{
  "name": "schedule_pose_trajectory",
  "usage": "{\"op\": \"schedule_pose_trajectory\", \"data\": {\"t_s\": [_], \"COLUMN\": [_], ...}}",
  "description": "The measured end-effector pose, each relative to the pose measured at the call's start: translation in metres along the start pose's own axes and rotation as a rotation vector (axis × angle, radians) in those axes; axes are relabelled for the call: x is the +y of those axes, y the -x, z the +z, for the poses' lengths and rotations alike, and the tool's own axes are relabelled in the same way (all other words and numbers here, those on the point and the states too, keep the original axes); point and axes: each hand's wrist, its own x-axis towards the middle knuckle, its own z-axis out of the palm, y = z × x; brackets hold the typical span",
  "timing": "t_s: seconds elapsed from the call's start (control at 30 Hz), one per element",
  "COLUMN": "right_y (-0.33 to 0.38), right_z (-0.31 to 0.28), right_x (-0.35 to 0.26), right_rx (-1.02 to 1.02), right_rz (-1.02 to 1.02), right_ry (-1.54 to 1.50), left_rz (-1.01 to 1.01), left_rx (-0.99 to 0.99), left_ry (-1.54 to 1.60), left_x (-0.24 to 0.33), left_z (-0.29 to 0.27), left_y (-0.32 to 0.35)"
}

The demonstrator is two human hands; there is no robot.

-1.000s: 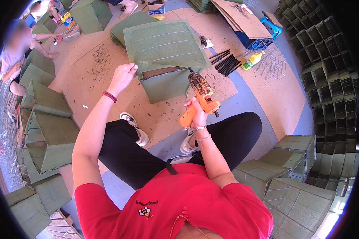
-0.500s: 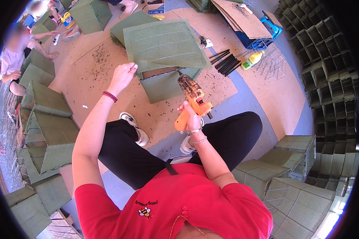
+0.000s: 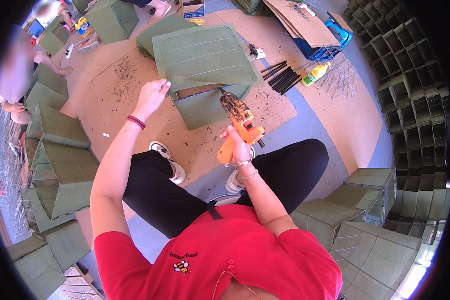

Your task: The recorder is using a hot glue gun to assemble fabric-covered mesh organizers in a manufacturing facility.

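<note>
A green mesh-covered panel (image 3: pixel 200 52) lies over a green box (image 3: pixel 200 112), its near edge lifted off the box's brown-looking opening. My left hand (image 3: pixel 154 95) pinches the panel's near left corner, fingers closed. In my right hand (image 3: pixel 237 145) is an orange hot glue gun (image 3: pixel 242 125), its front smeared with black. A dark glue stick pokes from its back end. The nozzle reaches the panel's near edge, right of the middle; whether it touches is too small to tell.
Black glue sticks (image 3: pixel 286 81) and a yellow bottle (image 3: pixel 316 74) lie to the right, beside wire frames (image 3: pixel 340 82). Green boxes (image 3: pixel 67 165) stand at my left, others (image 3: pixel 370 250) at my right. A tall stack of boxes (image 3: pixel 407 95) lines the right side. Another person (image 3: pixel 16 70) sits at far left.
The glue gun has shifted slightly left along the panel's edge in my right hand. My left hand stays nearly still on the corner. At far left the other person has leaned and moved an arm.
</note>
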Motion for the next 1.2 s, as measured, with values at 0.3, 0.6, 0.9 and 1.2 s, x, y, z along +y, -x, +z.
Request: {"op": "schedule_pose_trajectory", "data": {"t_s": [0.3, 0.6, 0.9, 1.2], "right_y": [-0.010, -0.019, -0.015, -0.015], "right_z": [-0.007, -0.015, -0.017, -0.023], "right_x": [-0.012, -0.012, -0.012, -0.022], "right_rx": [0.072, 0.083, 0.078, 0.101], "right_rz": [-0.058, -0.092, -0.043, -0.031], "right_ry": [-0.010, -0.008, 0.043, 0.066], "left_rz": [-0.063, 0.011, -0.041, -0.060], "left_rx": [-0.044, 0.082, 0.064, 0.071], "left_ry": [0.020, 0.001, 0.033, 0.014], "left_x": [-0.001, -0.012, -0.011, -0.016], "left_z": [-0.003, 0.011, 0.008, 0.011], "left_y": [0.000, -0.005, 0.002, 0.000]}}
